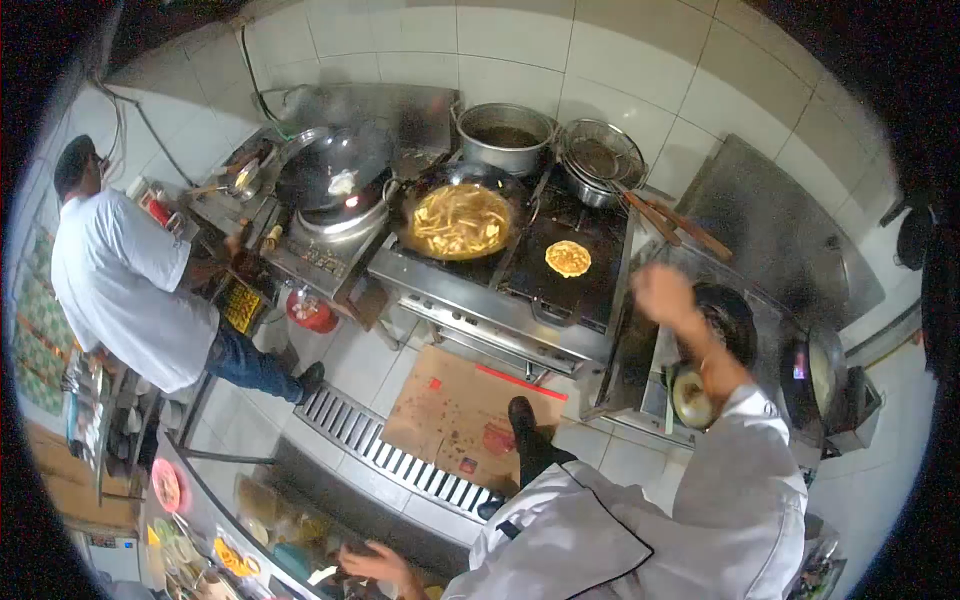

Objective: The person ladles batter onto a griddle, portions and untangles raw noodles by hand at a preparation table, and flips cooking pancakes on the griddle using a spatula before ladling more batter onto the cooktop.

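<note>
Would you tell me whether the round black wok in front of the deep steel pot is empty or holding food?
Holding food: the round black wok has pale strips and chunks in yellowish liquid.

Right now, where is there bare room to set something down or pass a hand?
The griddle is bare around the flatbread, especially toward its front edge, though likely hot. The cardboard's left part, between range and floor grate, is open. Crowding is worst behind, where wok, pot and strainers sit close together.
</note>
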